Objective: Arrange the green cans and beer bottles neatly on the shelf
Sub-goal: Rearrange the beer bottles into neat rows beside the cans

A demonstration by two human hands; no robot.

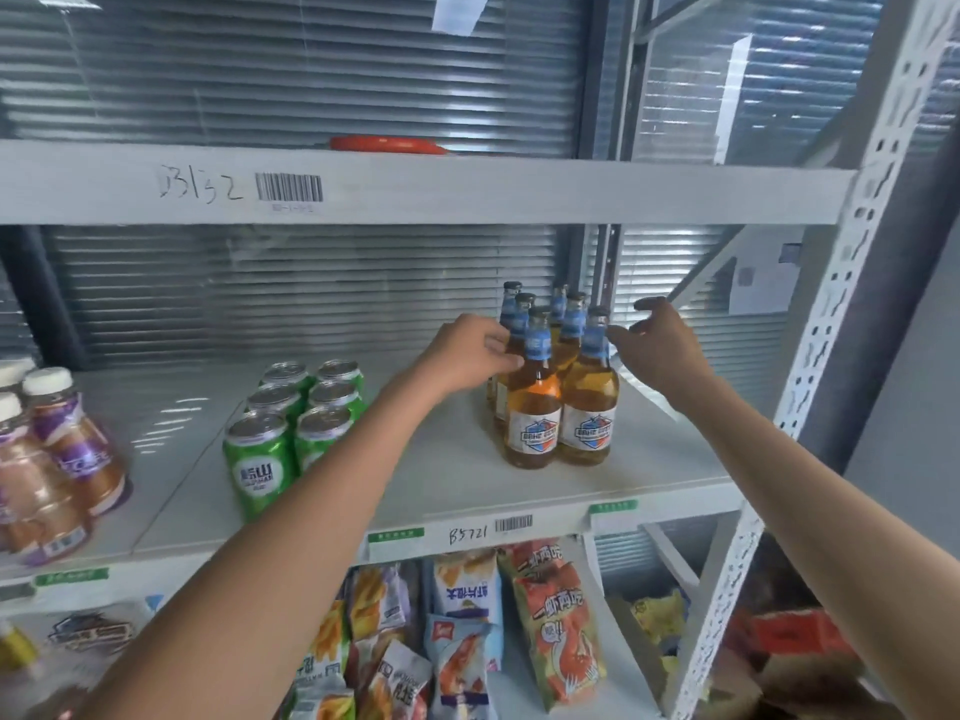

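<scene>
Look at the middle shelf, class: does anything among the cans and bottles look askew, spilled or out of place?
Nothing stands out. The green cans stand upright in two rows, the beer bottles upright in a tight cluster, with the left hand and right hand at their necks. No spill shows on the shelf.

Six beer bottles (558,387) clustered upright on the shelf (519,491), at 3 o'clock from six green cans (293,423). Left hand (470,356) curled against the near-left bottle's neck; right hand (657,345) loosely spread beside the right-hand bottles.
</scene>
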